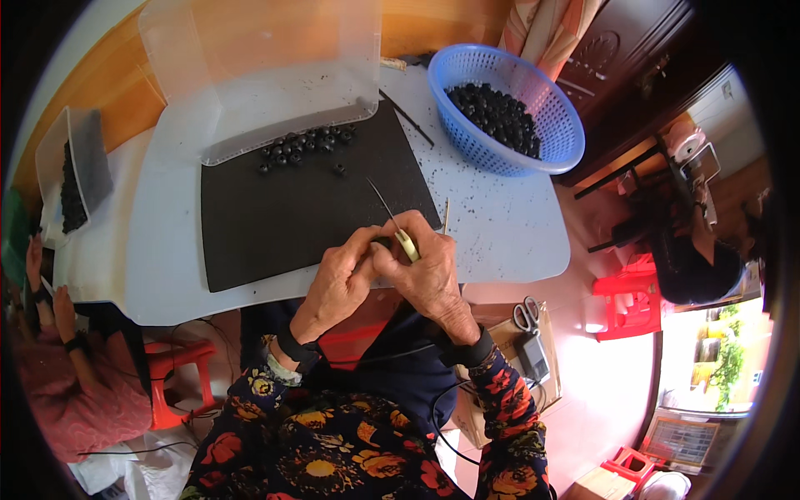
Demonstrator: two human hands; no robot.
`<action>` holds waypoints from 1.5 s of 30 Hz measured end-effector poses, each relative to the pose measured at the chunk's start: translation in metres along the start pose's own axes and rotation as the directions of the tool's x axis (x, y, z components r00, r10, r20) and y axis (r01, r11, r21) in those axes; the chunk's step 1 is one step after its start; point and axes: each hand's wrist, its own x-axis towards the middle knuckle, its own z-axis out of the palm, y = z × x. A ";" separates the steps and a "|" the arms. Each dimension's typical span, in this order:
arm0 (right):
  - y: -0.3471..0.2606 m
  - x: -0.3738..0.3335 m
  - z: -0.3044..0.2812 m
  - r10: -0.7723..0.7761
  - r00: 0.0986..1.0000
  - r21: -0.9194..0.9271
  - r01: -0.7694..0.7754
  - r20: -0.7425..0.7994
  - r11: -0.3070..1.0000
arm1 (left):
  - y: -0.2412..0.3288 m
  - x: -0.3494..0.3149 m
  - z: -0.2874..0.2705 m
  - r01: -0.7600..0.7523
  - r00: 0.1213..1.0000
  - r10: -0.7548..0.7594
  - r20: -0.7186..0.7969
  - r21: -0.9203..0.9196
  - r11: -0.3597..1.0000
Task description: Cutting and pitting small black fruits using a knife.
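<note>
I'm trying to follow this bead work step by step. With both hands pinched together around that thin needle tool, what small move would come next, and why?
Probably the left hand pushing its small dark piece further along the needle tool in the right hand. The fingertips meet at the tool's pale handle, its thin point juts out over the black mat, and loose black beads wait beyond. The piece itself is mostly hidden.
</note>
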 end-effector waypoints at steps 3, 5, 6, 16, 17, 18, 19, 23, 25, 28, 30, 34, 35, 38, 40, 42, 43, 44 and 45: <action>-0.002 0.020 -0.014 0.012 0.985 -0.041 -0.019 -0.174 0.999 | -0.002 0.000 0.002 0.006 0.999 -0.016 -0.050 -0.195 0.981; -0.002 0.052 -0.041 -0.025 0.933 -0.040 0.011 -0.358 0.999 | 0.002 0.000 -0.006 -0.065 0.993 0.044 -0.112 -0.191 0.979; -0.001 0.071 -0.057 -0.082 0.908 -0.178 0.008 -0.411 0.984 | 0.007 0.001 -0.013 -0.038 0.989 0.004 -0.145 -0.230 0.972; 0.010 0.112 0.028 -0.128 0.989 -0.256 0.142 0.070 0.956 | -0.009 -0.001 -0.026 0.026 0.974 -0.110 -0.200 -0.380 0.925; 0.013 0.116 0.034 -0.163 0.973 -0.300 0.207 0.164 0.931 | -0.010 -0.001 -0.025 0.011 0.974 -0.096 -0.206 -0.379 0.926; 0.016 0.120 0.039 -0.193 0.947 -0.337 0.274 0.256 0.901 | -0.008 0.000 -0.024 0.008 0.973 -0.094 -0.212 -0.372 0.928; 0.021 0.122 0.041 -0.194 0.946 -0.335 0.277 0.260 0.901 | -0.007 0.001 -0.023 0.009 0.972 -0.096 -0.216 -0.371 0.928; 0.030 0.125 0.041 -0.183 0.919 -0.380 0.317 0.348 0.869 | -0.007 0.003 -0.022 -0.022 0.980 -0.050 -0.194 -0.352 0.936; 0.029 0.118 0.037 -0.114 0.938 -0.229 0.196 0.327 0.954 | -0.007 0.003 -0.023 -0.013 0.978 -0.053 -0.202 -0.309 0.951; 0.011 0.103 0.022 0.114 0.928 -0.170 -0.056 0.354 0.984 | -0.006 0.004 -0.026 0.073 0.975 -0.135 -0.178 -0.313 0.947; -0.004 0.092 0.012 0.153 0.918 -0.100 -0.125 0.366 0.987 | -0.003 0.005 -0.029 0.095 0.981 -0.138 -0.138 -0.283 0.955; -0.003 0.070 0.009 0.171 0.911 0.158 -0.245 0.375 0.956 | 0.005 0.006 -0.029 0.142 0.985 -0.160 -0.068 -0.223 0.965; -0.002 0.065 0.009 0.179 0.911 0.239 -0.280 0.372 0.930 | 0.007 0.008 -0.027 0.172 0.981 -0.187 -0.045 -0.223 0.959; -0.003 0.052 0.013 0.151 0.939 0.211 -0.222 0.309 0.952 | 0.010 0.009 -0.024 0.151 0.983 -0.170 -0.072 -0.215 0.965; -0.009 0.046 0.010 0.076 0.969 0.117 -0.106 0.237 0.988 | 0.009 0.009 -0.023 0.156 0.982 -0.174 -0.075 -0.198 0.968; -0.009 0.041 0.010 0.034 0.983 0.060 -0.045 0.181 0.997 | 0.004 0.009 -0.022 0.145 0.985 -0.160 -0.070 -0.184 0.972; -0.008 0.039 0.010 -0.009 0.991 -0.006 0.010 0.130 1.000 | 0.006 0.009 -0.020 0.144 0.985 -0.158 -0.066 -0.180 0.973; -0.011 0.038 0.010 -0.010 0.992 -0.003 0.010 0.125 1.000 | 0.007 0.009 -0.018 0.106 0.988 -0.126 -0.090 -0.195 0.975; -0.014 0.037 0.008 0.057 0.991 0.067 -0.065 0.120 0.996 | 0.008 0.009 -0.016 0.068 0.989 -0.094 -0.115 -0.210 0.975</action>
